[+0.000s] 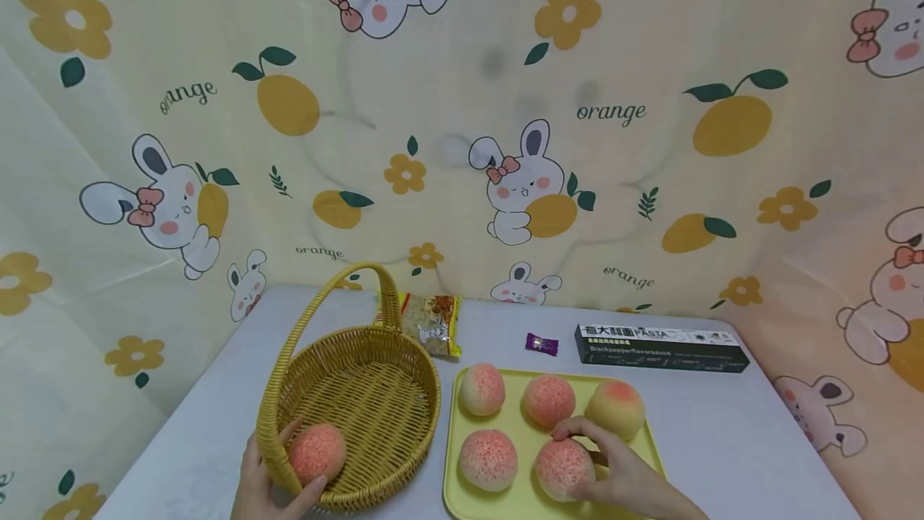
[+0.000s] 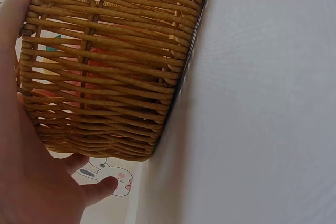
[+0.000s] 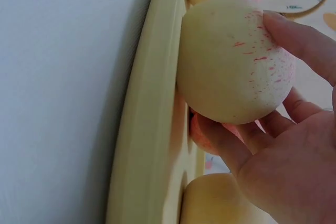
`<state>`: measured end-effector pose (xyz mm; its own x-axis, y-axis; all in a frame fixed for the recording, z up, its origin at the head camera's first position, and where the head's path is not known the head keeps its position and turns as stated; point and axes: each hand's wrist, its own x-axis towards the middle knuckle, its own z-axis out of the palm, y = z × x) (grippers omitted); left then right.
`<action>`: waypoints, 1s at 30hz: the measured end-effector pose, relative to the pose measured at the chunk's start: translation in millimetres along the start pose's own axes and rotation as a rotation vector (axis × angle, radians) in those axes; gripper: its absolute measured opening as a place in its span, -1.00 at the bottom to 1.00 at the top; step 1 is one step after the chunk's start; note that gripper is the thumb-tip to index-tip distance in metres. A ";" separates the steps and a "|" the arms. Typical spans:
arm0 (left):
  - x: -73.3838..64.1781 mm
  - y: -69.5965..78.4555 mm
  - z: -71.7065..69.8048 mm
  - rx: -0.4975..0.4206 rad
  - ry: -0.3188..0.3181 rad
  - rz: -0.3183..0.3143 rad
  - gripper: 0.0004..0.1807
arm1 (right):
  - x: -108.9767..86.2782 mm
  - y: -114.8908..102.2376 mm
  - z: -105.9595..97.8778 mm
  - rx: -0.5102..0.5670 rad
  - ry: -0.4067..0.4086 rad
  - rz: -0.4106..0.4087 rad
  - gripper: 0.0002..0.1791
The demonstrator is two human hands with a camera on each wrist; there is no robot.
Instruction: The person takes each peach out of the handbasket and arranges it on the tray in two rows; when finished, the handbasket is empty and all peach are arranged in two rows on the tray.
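A yellow woven basket [image 1: 361, 492] with a tall arched handle stands on the left side of the table. One pink speckled peach [image 1: 318, 454] lies inside it by the near-left wall. My left hand [image 1: 277, 476] grips the basket's rim beside the handle's base, thumb and fingers spread around that peach. In the left wrist view the palm sits against the wicker's outside. My right hand [image 1: 613, 468] holds a pink-and-cream peach [image 1: 565, 469] at the front of a yellow tray [image 1: 449, 496], thumb and fingers around its sides. In the right wrist view its cream underside shows.
On the tray sit several other peaches, including a speckled one [image 1: 488, 460] and a yellower one [image 1: 616, 409]. Behind are a food packet [image 1: 433, 323], a small purple wrapper [image 1: 541, 343] and a black pasta box [image 1: 660, 349]. A printed cloth [image 1: 447, 87] hangs at the back.
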<state>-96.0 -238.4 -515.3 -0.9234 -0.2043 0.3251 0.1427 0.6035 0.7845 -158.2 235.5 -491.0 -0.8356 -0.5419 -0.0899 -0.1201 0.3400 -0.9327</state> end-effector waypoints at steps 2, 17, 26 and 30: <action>0.2 0.2 -0.7 0.003 0.004 0.007 -0.22 | -0.2 -0.8 0.9 -0.012 0.008 0.000 -0.34; -0.6 0.3 -0.3 0.008 -0.003 -0.015 -0.21 | -1.7 0.5 5.2 -0.001 0.056 0.016 -0.35; 0.2 1.1 0.1 -0.002 -0.004 -0.002 -0.22 | -2.6 -3.0 4.5 -0.017 0.079 0.052 -0.35; 0.4 1.2 0.6 -0.006 0.001 0.003 -0.22 | -3.7 -3.5 4.0 -0.027 0.085 0.038 -0.33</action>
<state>-96.4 -237.3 -514.6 -0.9226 -0.2033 0.3278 0.1475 0.5992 0.7869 -152.5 233.2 -488.8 -0.8820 -0.4617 -0.0944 -0.1007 0.3803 -0.9194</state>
